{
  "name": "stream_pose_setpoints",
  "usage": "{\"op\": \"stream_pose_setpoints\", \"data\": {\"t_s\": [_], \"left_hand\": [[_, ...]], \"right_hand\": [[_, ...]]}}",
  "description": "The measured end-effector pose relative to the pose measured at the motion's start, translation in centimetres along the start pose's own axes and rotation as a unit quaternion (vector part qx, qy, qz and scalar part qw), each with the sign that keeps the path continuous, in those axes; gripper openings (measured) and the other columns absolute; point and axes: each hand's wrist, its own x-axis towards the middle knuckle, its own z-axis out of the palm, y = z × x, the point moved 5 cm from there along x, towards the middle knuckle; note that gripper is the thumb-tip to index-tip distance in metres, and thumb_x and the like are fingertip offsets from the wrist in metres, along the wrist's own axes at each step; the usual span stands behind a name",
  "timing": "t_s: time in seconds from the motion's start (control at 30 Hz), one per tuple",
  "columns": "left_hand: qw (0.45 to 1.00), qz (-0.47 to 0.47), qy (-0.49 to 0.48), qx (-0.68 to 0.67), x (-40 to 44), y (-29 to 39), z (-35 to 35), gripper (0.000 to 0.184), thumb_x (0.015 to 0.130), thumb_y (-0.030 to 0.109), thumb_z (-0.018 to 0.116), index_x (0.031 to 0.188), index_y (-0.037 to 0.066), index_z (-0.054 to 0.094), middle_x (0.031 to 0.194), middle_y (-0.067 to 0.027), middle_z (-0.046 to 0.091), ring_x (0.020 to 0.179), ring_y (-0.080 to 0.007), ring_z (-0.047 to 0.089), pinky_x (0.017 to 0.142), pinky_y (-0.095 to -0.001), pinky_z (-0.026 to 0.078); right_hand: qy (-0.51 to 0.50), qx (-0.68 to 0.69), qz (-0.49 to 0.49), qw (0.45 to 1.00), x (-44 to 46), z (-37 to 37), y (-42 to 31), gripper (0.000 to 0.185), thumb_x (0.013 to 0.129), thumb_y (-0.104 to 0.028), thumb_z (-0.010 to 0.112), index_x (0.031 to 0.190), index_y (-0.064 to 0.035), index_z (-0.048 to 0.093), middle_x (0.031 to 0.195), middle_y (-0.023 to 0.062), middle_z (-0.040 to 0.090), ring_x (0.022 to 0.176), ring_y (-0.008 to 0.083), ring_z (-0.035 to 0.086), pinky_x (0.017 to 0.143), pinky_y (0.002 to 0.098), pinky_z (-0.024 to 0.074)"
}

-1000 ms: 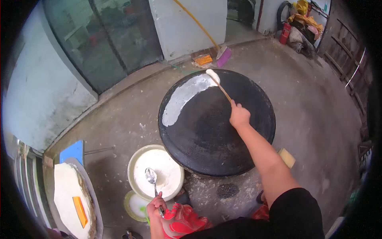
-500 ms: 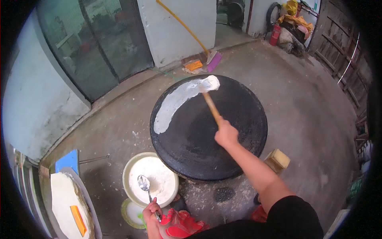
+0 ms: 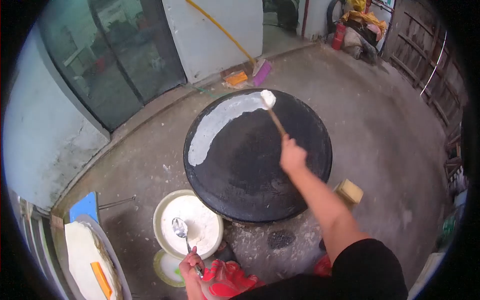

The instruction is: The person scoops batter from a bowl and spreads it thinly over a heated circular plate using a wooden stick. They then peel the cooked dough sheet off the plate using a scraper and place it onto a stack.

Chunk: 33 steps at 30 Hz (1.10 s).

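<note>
My right hand (image 3: 293,154) is closed around the wooden handle of a batter spreader (image 3: 278,123), reaching over a large round black griddle (image 3: 255,170). The spreader's head sits at the far rim, hidden by a lump of white batter (image 3: 268,98). A thin curved band of batter (image 3: 209,127) coats the griddle's left and far edge. My left hand (image 3: 191,263) grips a metal spoon (image 3: 180,229) by its handle, with the bowl of the spoon over a round basin (image 3: 158,225) of white batter.
A smaller green-rimmed bowl (image 3: 161,272) stands under the basin's near side. Stacked pale flatbreads (image 3: 85,255) with an orange scraper (image 3: 101,281) lie at lower left, near a blue dustpan-like panel (image 3: 85,206). A yellowish block (image 3: 349,191) stands right of the griddle; a broom (image 3: 261,73) leans behind.
My right hand has moved slightly right and the spreader has turned. The batter band now reaches a little further along the far rim. My left hand stays with the spoon.
</note>
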Motion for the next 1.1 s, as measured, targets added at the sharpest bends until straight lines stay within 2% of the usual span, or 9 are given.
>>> {"op": "stream_pose_setpoints", "data": {"t_s": [0.2, 0.27, 0.4, 0.6, 0.73, 0.83, 0.93, 1.03, 1.1], "left_hand": [[1.0, 0.021, 0.004, 0.011, 0.2, 0.4, 0.1, 0.026, 0.084, 0.009, 0.033, 0.099, -0.01, 0.045, 0.061, -0.0017, 0.043, 0.043, -0.0097, 0.039, 0.037, -0.021, 0.035], [0.999, 0.033, 0.017, 0.016, 0.2, 0.5, 0.2, 0.027, 0.085, 0.01, 0.033, 0.099, -0.01, 0.045, 0.061, -0.0017, 0.043, 0.043, -0.0091, 0.039, 0.036, -0.021, 0.035], [0.999, 0.023, -0.011, 0.024, -0.7, 0.7, -0.4, 0.028, 0.085, 0.011, 0.033, 0.098, -0.01, 0.045, 0.062, -0.0015, 0.043, 0.043, -0.0088, 0.039, 0.036, -0.0211, 0.035], [0.996, 0.079, 0.022, 0.025, -1.9, 0.1, 1.5, 0.023, 0.084, 0.005, 0.032, 0.093, -0.01, 0.047, 0.053, -0.0009, 0.039, 0.039, -0.0082, 0.036, 0.034, -0.0191, 0.033], [0.992, 0.114, 0.012, 0.043, -3.8, 0.5, 2.7, 0.023, 0.083, 0.004, 0.033, 0.093, -0.01, 0.047, 0.054, -0.0012, 0.04, 0.04, -0.0081, 0.038, 0.033, -0.0191, 0.034], [0.992, 0.111, -0.012, 0.056, -6.1, 0.5, 3.8, 0.024, 0.083, 0.005, 0.033, 0.095, -0.01, 0.047, 0.055, -0.0015, 0.041, 0.041, -0.0079, 0.039, 0.034, -0.0189, 0.034], [0.992, 0.118, -0.014, 0.043, -8.8, -0.6, 4.5, 0.026, 0.084, 0.008, 0.034, 0.098, -0.01, 0.047, 0.058, -0.0021, 0.043, 0.042, -0.0079, 0.039, 0.035, -0.0192, 0.034], [0.982, 0.144, -0.035, 0.118, -11.5, -3.1, 6.3, 0.021, 0.084, 0.008, 0.031, 0.063, 0.009, 0.034, 0.051, 0.0015, 0.031, 0.04, -0.0091, 0.03, 0.034, -0.0197, 0.028], [0.987, 0.114, -0.069, 0.087, -12.5, -4.7, 6.8, 0.019, 0.083, 0.007, 0.031, 0.064, 0.008, 0.034, 0.051, 0.001, 0.032, 0.04, -0.0095, 0.031, 0.035, -0.02, 0.029]], "right_hand": [[-0.072, 0.101, 0.049, 0.991, -3.3, -3.7, 0.0, 0.066, 0.07, -0.012, 0.059, 0.127, -0.0001, 0.028, 0.101, 0.017, 0.049, 0.081, 0.0287, 0.06, 0.065, 0.0357, 0.0502], [0.012, 0.059, -0.063, 0.996, -1.3, -1.7, -2.8, 0.052, 0.073, -0.01, 0.055, 0.119, 0.0018, 0.035, 0.095, 0.0146, 0.052, 0.071, 0.0264, 0.062, 0.057, 0.0364, 0.0509], [0.031, -0.012, 0.023, 0.999, 3.8, 0.0, 1.2, 0.042, 0.08, -0.009, 0.043, 0.12, -0.0001, 0.036, 0.089, 0.0112, 0.054, 0.07, 0.0243, 0.061, 0.058, 0.0342, 0.0505], [-0.058, 0.055, 0.081, 0.994, -5.3, -3.3, 7.4, 0.047, 0.079, -0.015, 0.051, 0.121, -0.0005, 0.036, 0.1, 0.0158, 0.053, 0.084, 0.0293, 0.059, 0.069, 0.0352, 0.0489], [0.04, 0.381, -0.047, 0.922, -6.0, -0.6, 10.5, 0.036, 0.083, -0.014, 0.047, 0.117, -0.0027, 0.043, 0.089, 0.017, 0.059, 0.085, 0.0248, 0.059, 0.074, 0.0323, 0.0454], [0.034, 0.483, -0.009, 0.875, -2.2, 0.8, 12.8, 0.036, 0.086, -0.005, 0.04, 0.121, -0.0117, 0.045, 0.079, 0.0045, 0.061, 0.06, 0.0107, 0.051, 0.058, 0.0242, 0.0435], [0.051, 0.453, 0.068, 0.887, 2.9, 3.0, 15.9, 0.042, 0.085, -0.006, 0.038, 0.126, -0.0162, 0.042, 0.072, 0.0049, 0.059, 0.055, 0.0114, 0.051, 0.052, 0.0256, 0.0427], [-0.005, 0.436, 0.136, 0.89, 5.2, 4.1, 16.1, 0.04, 0.086, -0.009, 0.037, 0.125, -0.0185, 0.043, 0.068, 0.004, 0.056, 0.043, 0.0104, 0.043, 0.039, 0.0253, 0.0357], [-0.135, 0.558, 0.183, 0.798, 4.0, 2.8, 13.5, 0.038, 0.087, -0.012, 0.036, 0.123, -0.0208, 0.045, 0.065, 0.0024, 0.053, 0.037, 0.0086, 0.033, 0.032, 0.0238, 0.0265]]}}
